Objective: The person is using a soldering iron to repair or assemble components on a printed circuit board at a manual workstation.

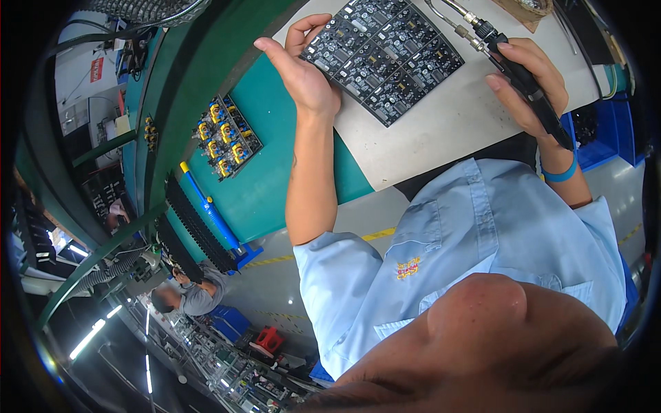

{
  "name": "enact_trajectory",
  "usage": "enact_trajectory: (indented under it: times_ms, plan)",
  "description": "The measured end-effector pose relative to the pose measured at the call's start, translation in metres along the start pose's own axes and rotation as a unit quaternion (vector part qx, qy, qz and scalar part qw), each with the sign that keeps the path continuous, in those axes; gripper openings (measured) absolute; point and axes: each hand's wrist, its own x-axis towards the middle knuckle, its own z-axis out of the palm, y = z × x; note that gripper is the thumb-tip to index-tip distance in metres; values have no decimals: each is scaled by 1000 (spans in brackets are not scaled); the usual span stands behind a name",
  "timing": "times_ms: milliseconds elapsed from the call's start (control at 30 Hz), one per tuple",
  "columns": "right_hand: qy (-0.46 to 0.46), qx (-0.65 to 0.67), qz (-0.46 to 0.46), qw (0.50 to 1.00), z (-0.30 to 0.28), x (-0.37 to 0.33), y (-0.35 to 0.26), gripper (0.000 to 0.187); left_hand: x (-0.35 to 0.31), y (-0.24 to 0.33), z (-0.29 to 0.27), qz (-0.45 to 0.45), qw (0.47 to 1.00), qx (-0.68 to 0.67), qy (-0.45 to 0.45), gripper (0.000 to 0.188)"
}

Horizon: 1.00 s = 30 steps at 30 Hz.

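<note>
A dark circuit board panel [389, 58], divided into several small boards dense with components, is tilted over the pale mat. My left hand [306, 76] supports it at its left edge; the thumb sticks out away from the board, and some fingers are hidden behind it. In my right hand [533, 86] is a black-handled soldering iron [521, 77] with metal fittings and a thin curved metal tube at its front. The fingers are wrapped round the handle. The iron's front end is just right of the panel, apart from it, and the picture's upper edge cuts off part of it.
Another board panel [226, 140] with yellow and blue parts lies on the green mat [265, 186]. A blue tool with a yellow end [210, 206] lies beside black slotted racks [196, 220]. Blue bins [613, 127] stand at right. A co-worker [196, 296] is farther off, lower left.
</note>
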Motion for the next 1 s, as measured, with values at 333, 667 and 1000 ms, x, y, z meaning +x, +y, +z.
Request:
enact_trajectory:
  times_ms: [333,667,1000]
  plan:
    - [10,-23,-11,1000,1,-1,0,46,1,-3,-7,2,999,35,-21,97]
    - [12,-26,-9,1000,1,0,-1,46,0,-2,-6,3,999,33,-24,97]
    - [11,-21,-13,1000,2,1,-1,45,0,0,-3,-1,999,38,-13,96]
